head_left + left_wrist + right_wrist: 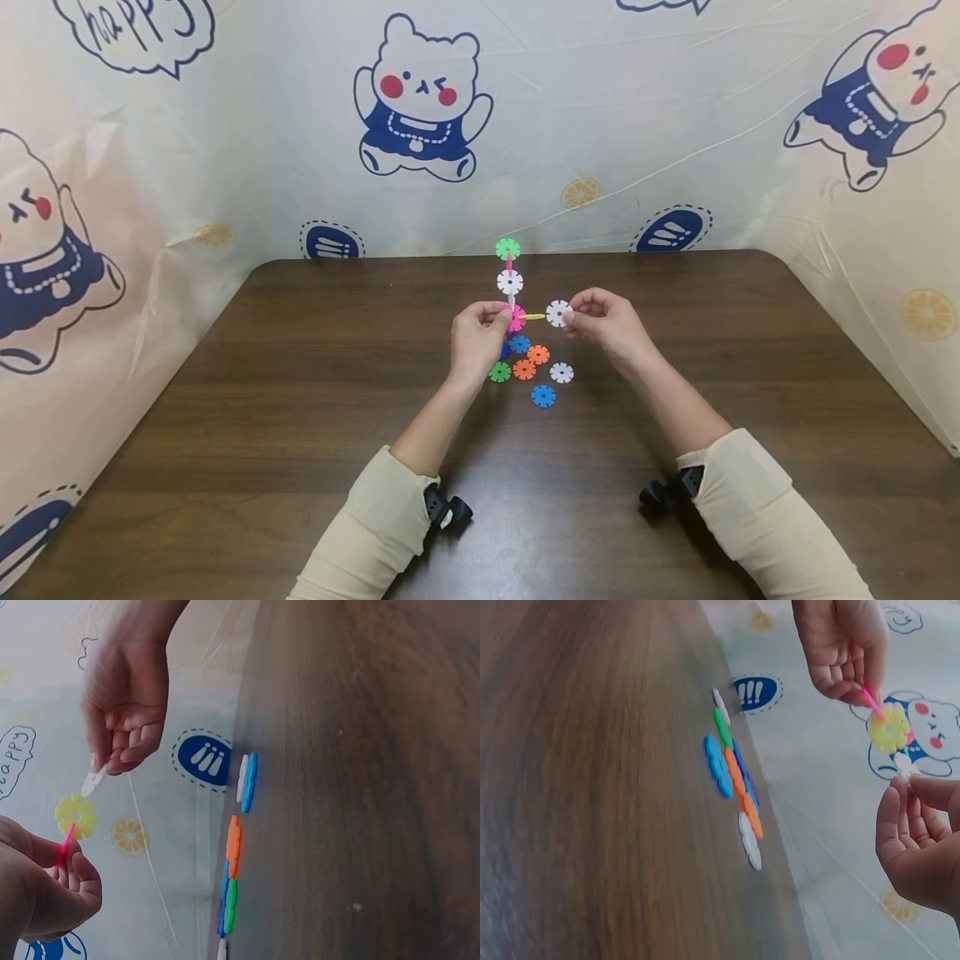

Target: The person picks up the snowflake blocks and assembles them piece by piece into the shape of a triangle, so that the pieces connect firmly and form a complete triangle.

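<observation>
My left hand (478, 335) pinches a pink notched building disc (517, 317) between thumb and fingers, above the table. Up from it runs a joined chain with a white disc (510, 282) and a green disc (507, 248) on top. A yellow disc (76, 816), edge-on in the head view, sticks out to the right of the pink one. Between thumb and fingertips my right hand (611, 327) holds another white disc (558, 313) at the yellow disc's right edge. Whether these two are slotted together I cannot tell.
Loose discs lie on the brown table (300, 433) below the hands: blue (543, 396), white (562, 372), orange (524, 369), green (499, 372) and others. A printed cloth (525, 125) stands behind the table. Each forearm carries a black wrist camera (453, 512).
</observation>
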Tool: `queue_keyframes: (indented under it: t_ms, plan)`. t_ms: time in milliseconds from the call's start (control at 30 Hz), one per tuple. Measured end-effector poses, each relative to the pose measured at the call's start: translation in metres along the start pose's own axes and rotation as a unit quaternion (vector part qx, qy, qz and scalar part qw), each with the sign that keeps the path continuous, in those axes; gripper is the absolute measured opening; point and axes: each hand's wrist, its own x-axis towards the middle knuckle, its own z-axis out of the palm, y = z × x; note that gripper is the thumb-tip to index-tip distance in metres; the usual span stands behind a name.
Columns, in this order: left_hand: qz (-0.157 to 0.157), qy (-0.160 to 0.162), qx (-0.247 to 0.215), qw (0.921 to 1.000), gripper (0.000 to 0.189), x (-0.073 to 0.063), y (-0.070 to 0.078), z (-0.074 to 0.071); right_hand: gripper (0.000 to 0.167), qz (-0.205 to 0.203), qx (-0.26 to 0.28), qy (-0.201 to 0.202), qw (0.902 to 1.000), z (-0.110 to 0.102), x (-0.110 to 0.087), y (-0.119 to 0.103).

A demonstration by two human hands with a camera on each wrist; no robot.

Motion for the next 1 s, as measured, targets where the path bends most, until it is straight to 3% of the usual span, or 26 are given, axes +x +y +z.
queue_keyframes:
  t_ms: [467,600,1000]
  plan:
    - [-0.001,0.003,0.002,1.0,0.016,-0.0002,-0.0007,0.0003,0.01,0.045,0.068,-0.009,0.9966,0.0068,-0.0045,-0.0083]
    - [0.001,0.007,0.003,1.0,0.015,0.0002,-0.001,0.0002,0.008,0.058,0.067,-0.022,0.9958,0.0046,-0.0044,-0.0097]
    - [-0.008,0.006,0.011,0.9999,0.015,-0.0019,0.0011,0.0016,0.009,0.059,0.098,-0.027,0.9931,0.0076,-0.0035,-0.0073]
